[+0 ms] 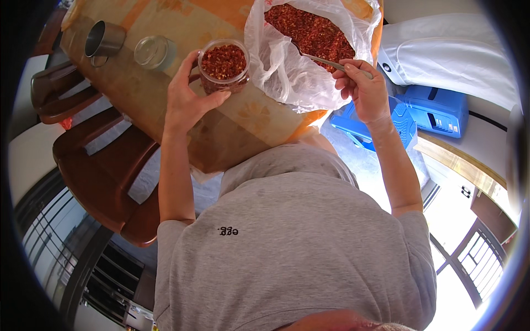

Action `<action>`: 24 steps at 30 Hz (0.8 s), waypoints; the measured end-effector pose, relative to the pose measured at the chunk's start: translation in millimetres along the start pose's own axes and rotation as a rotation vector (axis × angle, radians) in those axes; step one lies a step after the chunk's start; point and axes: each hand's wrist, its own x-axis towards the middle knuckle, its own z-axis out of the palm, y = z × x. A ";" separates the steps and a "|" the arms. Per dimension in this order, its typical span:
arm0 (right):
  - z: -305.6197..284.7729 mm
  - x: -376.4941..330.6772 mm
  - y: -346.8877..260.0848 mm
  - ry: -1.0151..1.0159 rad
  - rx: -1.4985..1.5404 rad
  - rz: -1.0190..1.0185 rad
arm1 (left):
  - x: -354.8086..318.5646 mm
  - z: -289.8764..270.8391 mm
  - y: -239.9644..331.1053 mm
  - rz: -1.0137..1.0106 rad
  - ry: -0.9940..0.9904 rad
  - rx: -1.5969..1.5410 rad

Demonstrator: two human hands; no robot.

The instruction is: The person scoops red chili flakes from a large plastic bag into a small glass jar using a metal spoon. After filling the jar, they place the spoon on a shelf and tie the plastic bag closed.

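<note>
My left hand (190,91) is closed round a clear jar (226,87), steadying it upright on the table. Red chili flakes (223,60) fill the jar nearly to its rim. To its right, a white plastic bag (301,88) lies wide open with a heap of the same red flakes (309,32) inside. My right hand (359,85) grips the handle of a metal spoon (331,63) at the bag's right side. The spoon's far end dips into the flakes, so its bowl is hidden.
Left of the jar stand a clear round lid or small container (153,52) and a metal cup (105,39). An orange patterned cloth covers the table (254,118). Brown chairs (105,165) line the left side; blue plastic stools (433,110) stand on the right.
</note>
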 end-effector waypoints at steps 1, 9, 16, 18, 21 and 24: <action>-2.2 -0.2 -0.9 0.028 0.027 0.016 | 1.7 -0.6 1.7 0.011 -0.003 0.004; -29.6 -7.0 -10.8 0.078 0.168 -0.022 | 20.2 -5.4 18.4 0.164 0.015 0.004; -41.9 -14.6 -22.8 0.095 0.183 -0.086 | 37.9 8.6 42.6 0.176 -0.009 0.143; -43.4 -17.7 -28.8 0.095 0.181 -0.100 | 41.2 13.5 46.9 0.185 -0.024 0.133; -44.8 -22.2 -39.2 0.084 0.180 -0.127 | 46.3 20.3 49.5 0.172 -0.050 0.153; -43.7 -26.6 -51.7 0.065 0.171 -0.163 | 50.3 25.0 51.3 0.125 -0.076 0.180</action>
